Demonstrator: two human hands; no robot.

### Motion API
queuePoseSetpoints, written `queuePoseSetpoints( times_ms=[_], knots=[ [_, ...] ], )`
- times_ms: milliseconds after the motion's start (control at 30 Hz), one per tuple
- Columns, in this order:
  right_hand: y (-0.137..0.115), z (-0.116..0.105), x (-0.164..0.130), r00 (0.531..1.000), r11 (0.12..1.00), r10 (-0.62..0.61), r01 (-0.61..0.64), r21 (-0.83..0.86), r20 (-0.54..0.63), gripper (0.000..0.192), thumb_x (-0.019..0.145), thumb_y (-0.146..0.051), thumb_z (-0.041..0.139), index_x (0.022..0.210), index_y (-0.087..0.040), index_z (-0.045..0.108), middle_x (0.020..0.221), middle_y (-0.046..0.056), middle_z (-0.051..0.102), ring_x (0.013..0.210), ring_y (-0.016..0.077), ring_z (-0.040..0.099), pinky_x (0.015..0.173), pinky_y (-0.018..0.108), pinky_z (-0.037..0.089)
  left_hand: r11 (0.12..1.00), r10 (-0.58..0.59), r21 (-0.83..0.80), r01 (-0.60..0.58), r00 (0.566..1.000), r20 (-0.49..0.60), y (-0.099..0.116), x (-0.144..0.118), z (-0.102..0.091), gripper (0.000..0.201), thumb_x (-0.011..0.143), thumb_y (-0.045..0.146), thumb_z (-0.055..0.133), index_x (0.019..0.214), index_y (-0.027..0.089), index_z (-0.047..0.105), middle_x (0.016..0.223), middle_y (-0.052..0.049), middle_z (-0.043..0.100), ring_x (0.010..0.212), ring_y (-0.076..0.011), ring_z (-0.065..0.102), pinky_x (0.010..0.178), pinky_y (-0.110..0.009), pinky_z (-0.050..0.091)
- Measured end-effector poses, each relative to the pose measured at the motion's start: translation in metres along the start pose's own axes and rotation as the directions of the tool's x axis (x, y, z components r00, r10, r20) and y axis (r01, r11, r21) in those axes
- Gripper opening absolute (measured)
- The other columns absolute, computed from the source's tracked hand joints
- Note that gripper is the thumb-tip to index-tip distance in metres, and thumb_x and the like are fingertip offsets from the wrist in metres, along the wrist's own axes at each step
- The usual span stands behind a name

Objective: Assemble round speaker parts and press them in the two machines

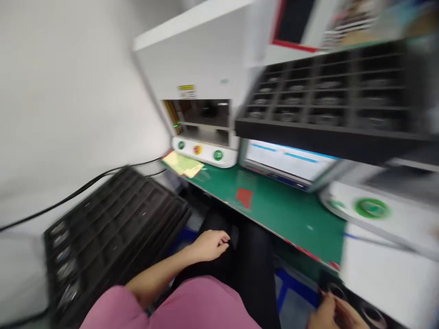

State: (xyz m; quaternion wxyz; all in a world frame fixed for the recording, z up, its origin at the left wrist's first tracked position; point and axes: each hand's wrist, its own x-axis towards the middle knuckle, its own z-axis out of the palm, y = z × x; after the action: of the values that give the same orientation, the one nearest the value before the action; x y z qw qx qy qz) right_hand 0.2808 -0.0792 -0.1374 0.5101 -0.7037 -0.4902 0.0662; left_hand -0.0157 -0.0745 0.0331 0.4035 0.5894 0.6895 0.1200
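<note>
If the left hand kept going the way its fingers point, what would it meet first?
Likely the edge of the green bench just beyond the left hand, which rests on the dark-trousered lap; blur leaves depth uncertain.

Factory assembly station, seen from my headset feed.

I see a green bench mat (274, 205), a white machine (202, 91) with green and red push buttons (198, 150), black compartment trays (113, 228) holding small parts, and a lit monitor (288, 162).

Left hand (210, 244): lower middle of frame, fingers curled, resting on a dark-clad lap.
Right hand (334, 313): bottom right, touching a black tray (372, 315).
Bench (291, 212): green, centre.
Tray stack (109, 237): lower left, black.
</note>
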Motion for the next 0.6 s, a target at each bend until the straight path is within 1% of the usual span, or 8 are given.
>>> queuePoseSetpoints(
  times_ms=[67, 133, 267, 333, 400, 433, 533, 600],
  knots=[
    [-0.025, 0.026, -0.009, 0.964, 0.977, -0.193, 0.17, 0.131, 0.182, 0.027, 0.088, -0.039, 0.058, 0.076, -0.017, 0.068, 0.059, 0.006, 0.063, 0.048, 0.0222, 0.057, 0.049, 0.037, 0.044, 0.999, -0.012, -0.033, 0.01, 0.998, -0.056, -0.004, -0.013, -0.007, 0.023, 0.08, 0.016, 0.062, 0.102, 0.018, 0.071, 0.106, -0.008, 0.076, 0.093, -0.0222, 0.073, 0.086, -0.031, 0.055],
    [-0.046, 0.051, -0.018, 0.893, 0.915, -0.376, 0.317, 0.248, 0.248, 0.024, 0.091, -0.034, 0.056, 0.079, -0.017, 0.068, 0.065, 0.008, 0.067, 0.054, 0.0225, 0.06, 0.053, 0.036, 0.047, 0.997, -0.019, -0.07, 0.011, 0.993, -0.114, -0.009, -0.03, -0.018, 0.022, 0.079, 0.016, 0.066, 0.1, 0.019, 0.072, 0.106, -0.008, 0.076, 0.092, -0.0224, 0.073, 0.083, -0.03, 0.055],
    [-0.075, 0.086, -0.029, 0.71, 0.711, -0.676, 0.556, 0.431, 0.2, 0.009, 0.085, -0.017, 0.065, 0.076, -0.018, 0.064, 0.071, 0.007, 0.07, 0.06, 0.02, 0.065, 0.055, 0.032, 0.048, 0.989, -0.063, -0.145, 0.02, 0.953, -0.297, -0.024, -0.083, -0.051, 0.021, 0.082, 0.015, 0.064, 0.1, 0.02, 0.072, 0.104, -0.004, 0.077, 0.091, -0.0171, 0.073, 0.083, -0.024, 0.054],
    [-0.083, 0.097, -0.032, 0.584, 0.583, -0.791, 0.629, 0.513, 0.183, 0.011, 0.081, -0.012, 0.069, 0.077, -0.019, 0.062, 0.072, 0.004, 0.071, 0.063, 0.0187, 0.067, 0.06, 0.031, 0.053, 0.98, -0.161, -0.178, 0.09, 0.885, -0.437, -0.039, -0.117, -0.072, 0.022, 0.087, 0.017, 0.057, 0.103, 0.02, 0.071, 0.103, -0.003, 0.077, 0.092, -0.0143, 0.072, 0.085, -0.022, 0.053],
    [-0.088, 0.107, -0.036, 0.462, 0.478, -0.867, 0.661, 0.578, 0.189, 0.012, 0.08, -0.01, 0.069, 0.081, -0.019, 0.062, 0.076, 0.003, 0.072, 0.07, 0.019, 0.07, 0.07, 0.034, 0.056, 0.945, -0.327, -0.216, 0.246, 0.749, -0.577, -0.059, -0.155, -0.093, 0.025, 0.091, 0.019, 0.049, 0.106, 0.019, 0.07, 0.104, -0.004, 0.076, 0.094, -0.0144, 0.071, 0.086, -0.023, 0.052],
    [-0.089, 0.111, -0.038, 0.41, 0.44, -0.891, 0.666, 0.602, 0.198, 0.011, 0.081, -0.01, 0.068, 0.083, -0.019, 0.061, 0.079, 0.003, 0.073, 0.074, 0.0195, 0.07, 0.075, 0.036, 0.056, 0.906, -0.419, -0.24, 0.349, 0.65, -0.634, -0.071, -0.176, -0.102, 0.027, 0.092, 0.02, 0.047, 0.107, 0.018, 0.069, 0.105, -0.005, 0.076, 0.096, -0.0157, 0.071, 0.087, -0.024, 0.052],
    [-0.089, 0.122, -0.044, 0.308, 0.377, -0.925, 0.664, 0.645, 0.224, 0.007, 0.086, -0.012, 0.064, 0.088, -0.017, 0.061, 0.088, 0.007, 0.072, 0.083, 0.021, 0.069, 0.079, 0.039, 0.055, 0.667, -0.638, -0.339, 0.663, 0.274, -0.72, -0.107, -0.238, -0.125, 0.026, 0.09, 0.022, 0.048, 0.103, 0.016, 0.07, 0.105, -0.011, 0.074, 0.103, -0.0242, 0.068, 0.09, -0.033, 0.051],
    [-0.087, 0.128, -0.046, 0.29, 0.373, -0.927, 0.658, 0.654, 0.236, 0.005, 0.087, -0.014, 0.061, 0.092, -0.016, 0.06, 0.092, 0.01, 0.07, 0.085, 0.0217, 0.067, 0.08, 0.041, 0.054, 0.457, -0.726, -0.399, 0.795, 0.075, -0.683, -0.127, -0.277, -0.133, 0.017, 0.083, 0.02, 0.055, 0.088, 0.016, 0.071, 0.094, -0.013, 0.075, 0.103, -0.0302, 0.068, 0.088, -0.036, 0.05]
  ],
)
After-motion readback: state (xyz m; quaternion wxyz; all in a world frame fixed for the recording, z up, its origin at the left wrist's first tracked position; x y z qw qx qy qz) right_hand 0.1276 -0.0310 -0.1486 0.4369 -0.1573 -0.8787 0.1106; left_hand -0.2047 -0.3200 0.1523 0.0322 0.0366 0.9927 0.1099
